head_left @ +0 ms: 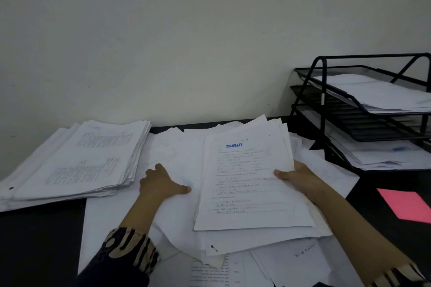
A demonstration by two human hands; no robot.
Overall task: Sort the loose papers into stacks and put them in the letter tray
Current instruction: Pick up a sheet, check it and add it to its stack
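The dark table (42,240) carries everything, set against a pale wall (186,30). A broad spread of loose papers (177,154) covers its middle, sheets overlapping at odd angles. At the far left lies a thick stack (77,165), roughly squared. At the far right stands the black mesh letter tray (326,100), three tiers, with papers in the top and bottom tiers. Just in front of it a pink sheet (405,205) lies flat on the table. The right hand (297,176) holds a bundle of sheets (247,184), stamped APPROVED at the top, lifted at a tilt above the spread; its thumb lies on top at the right edge, its fingers hidden beneath. The left hand (161,184) rests on the loose papers, fingers loosely curled, thumb stretched toward the bundle
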